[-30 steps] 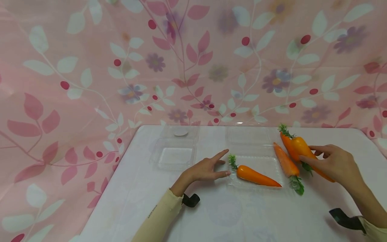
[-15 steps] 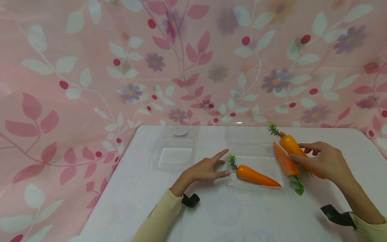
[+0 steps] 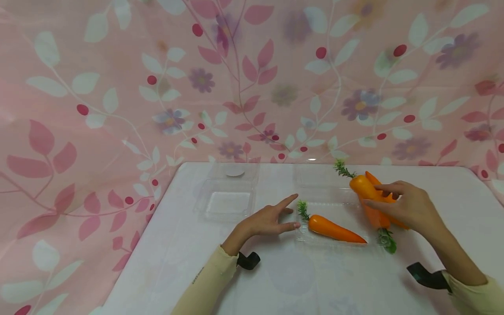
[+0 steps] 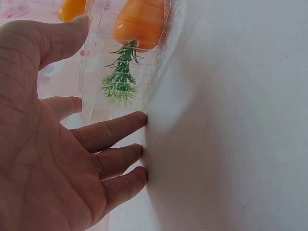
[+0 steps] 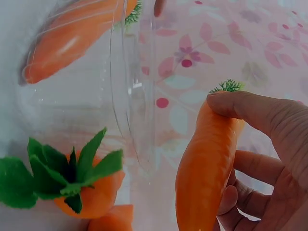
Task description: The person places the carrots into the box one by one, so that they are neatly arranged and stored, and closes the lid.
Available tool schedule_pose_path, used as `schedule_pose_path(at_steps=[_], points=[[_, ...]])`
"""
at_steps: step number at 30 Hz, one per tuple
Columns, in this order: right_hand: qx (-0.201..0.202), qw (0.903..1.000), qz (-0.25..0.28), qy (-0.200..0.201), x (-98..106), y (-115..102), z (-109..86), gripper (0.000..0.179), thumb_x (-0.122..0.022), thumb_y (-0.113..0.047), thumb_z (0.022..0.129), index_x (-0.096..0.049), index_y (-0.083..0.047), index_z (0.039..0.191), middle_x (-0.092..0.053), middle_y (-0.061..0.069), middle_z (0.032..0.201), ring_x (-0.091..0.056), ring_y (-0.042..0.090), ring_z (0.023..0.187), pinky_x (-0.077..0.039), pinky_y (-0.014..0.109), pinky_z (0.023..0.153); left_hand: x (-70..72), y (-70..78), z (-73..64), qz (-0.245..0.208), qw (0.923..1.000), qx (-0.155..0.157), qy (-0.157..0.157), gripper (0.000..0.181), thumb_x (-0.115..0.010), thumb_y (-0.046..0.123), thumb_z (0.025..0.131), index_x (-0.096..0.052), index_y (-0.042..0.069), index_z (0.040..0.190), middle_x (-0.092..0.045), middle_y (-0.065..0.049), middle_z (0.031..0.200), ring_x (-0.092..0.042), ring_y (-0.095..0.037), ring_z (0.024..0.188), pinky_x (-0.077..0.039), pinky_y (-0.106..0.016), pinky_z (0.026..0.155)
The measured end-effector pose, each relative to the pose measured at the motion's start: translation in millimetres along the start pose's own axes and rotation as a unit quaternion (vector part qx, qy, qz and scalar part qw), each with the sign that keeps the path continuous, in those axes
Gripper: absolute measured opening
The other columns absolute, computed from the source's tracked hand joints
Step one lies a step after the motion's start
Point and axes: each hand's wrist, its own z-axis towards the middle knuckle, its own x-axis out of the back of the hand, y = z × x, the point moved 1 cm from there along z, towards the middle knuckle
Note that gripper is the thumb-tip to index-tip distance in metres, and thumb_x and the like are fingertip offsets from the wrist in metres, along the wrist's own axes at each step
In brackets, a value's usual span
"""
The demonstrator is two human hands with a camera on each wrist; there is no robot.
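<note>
Carrot (image 5: 204,168), glossy, tapering, pinched by right fingers (image 5: 260,166); left fingers (image 4: 109,133) spread beside a ridged clear box (image 3: 336,210).

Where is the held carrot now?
The carrot is right of centre in the head view, in the right hand, near the clear box containing another carrot.

Light's pretty soft and a touch dim over the table (image 3: 283,284), kinda greyish in the head view. Tiny glint on the clear box (image 3: 342,212) near the table's back edge. Left wrist cam catches a wide, fuzzy-edged shadow on the table. Right wrist cam: curtain (image 5: 216,53) beyond the table looks soft, boxed carrot (image 5: 70,41) has a shine.
</note>
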Motion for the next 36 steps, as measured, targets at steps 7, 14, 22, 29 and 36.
schedule_pose_path(at_steps=[7, 14, 22, 29, 36], points=[[0.015, 0.9999, 0.000, -0.007, -6, -9, 1.7, 0.073, -0.079, -0.057, 0.076, -0.068, -0.002, 0.122, -0.059, 0.011, 0.101, -0.047, 0.029, 0.090, -0.041, 0.033, 0.062, 0.2, 1.1, -0.6, -0.001, 1.0000, -0.002, -0.003, 0.084, -0.057, 0.058, 0.093, -0.011, 0.031, 0.159, -0.054, -0.005, 0.142, -0.048, -0.025, 0.132, -0.036, -0.048, 0.109], [0.027, 0.9994, 0.004, -0.022, -13, -16, 4.4, 0.072, -0.079, -0.057, 0.076, -0.069, -0.002, 0.121, -0.059, 0.010, 0.098, -0.048, 0.027, 0.087, -0.042, 0.032, 0.061, 0.1, 1.5, -0.7, 0.000, 1.0000, -0.004, -0.002, 0.084, -0.057, 0.057, 0.093, -0.012, 0.031, 0.159, -0.055, -0.005, 0.141, -0.048, -0.024, 0.132, -0.036, -0.048, 0.108], [0.042, 0.9986, 0.010, -0.029, -24, -24, 7.1, 0.072, -0.080, -0.056, 0.075, -0.069, -0.002, 0.121, -0.060, 0.008, 0.096, -0.047, 0.025, 0.080, -0.040, 0.030, 0.055, -0.2, 0.8, -0.1, 0.003, 1.0000, 0.001, -0.001, 0.084, -0.057, 0.058, 0.093, -0.011, 0.032, 0.159, -0.055, -0.004, 0.141, -0.048, -0.022, 0.131, -0.037, -0.046, 0.108], [0.078, 0.9964, 0.010, -0.031, -35, -32, 10.2, 0.066, -0.082, -0.057, 0.073, -0.073, -0.008, 0.116, -0.062, 0.001, 0.088, -0.049, 0.021, 0.078, -0.040, 0.030, 0.057, -0.4, -0.7, -0.2, 0.005, 1.0000, -0.001, -0.001, 0.084, -0.057, 0.058, 0.093, -0.011, 0.031, 0.159, -0.055, -0.005, 0.141, -0.049, -0.023, 0.131, -0.038, -0.046, 0.108], [0.101, 0.9943, -0.005, -0.034, -48, -34, 10.6, 0.053, -0.085, -0.046, 0.074, -0.075, -0.010, 0.113, -0.062, -0.001, 0.086, -0.049, 0.021, 0.077, -0.039, 0.029, 0.053, -0.9, -0.5, 0.4, 0.006, 1.0000, 0.000, 0.002, 0.085, -0.057, 0.059, 0.092, -0.012, 0.032, 0.159, -0.056, -0.004, 0.140, -0.049, -0.023, 0.131, -0.037, -0.047, 0.108]])
